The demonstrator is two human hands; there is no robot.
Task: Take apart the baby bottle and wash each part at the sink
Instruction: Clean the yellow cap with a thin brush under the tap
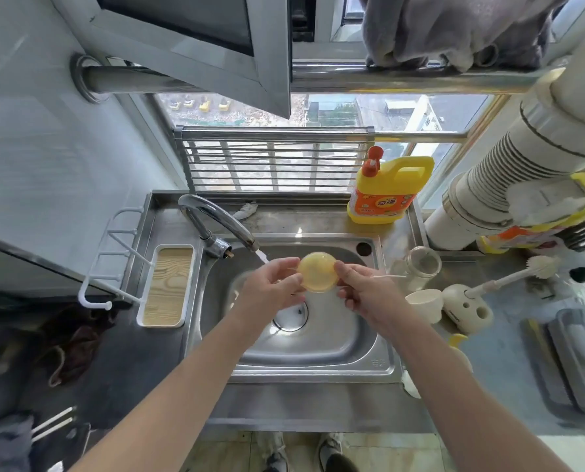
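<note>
A round, translucent yellow bottle cap (317,272) is held over the steel sink (362,338) by both hands. My left hand (270,287) grips its left edge and my right hand (364,291) grips its right edge. Water runs from the tap (216,216) just left of the cap. The clear bottle body (418,267) lies on its side on the counter to the right, with a thin white straw (388,276) beside it. A white cup-like part (425,303) stands near the sink's right edge.
A yellow detergent jug (384,189) stands behind the sink. A white bottle brush (509,277) rests in a cream holder (468,308) at the right. A wood-lined tray (166,284) sits left of the sink, and a grey draining rack (580,359) lies far right.
</note>
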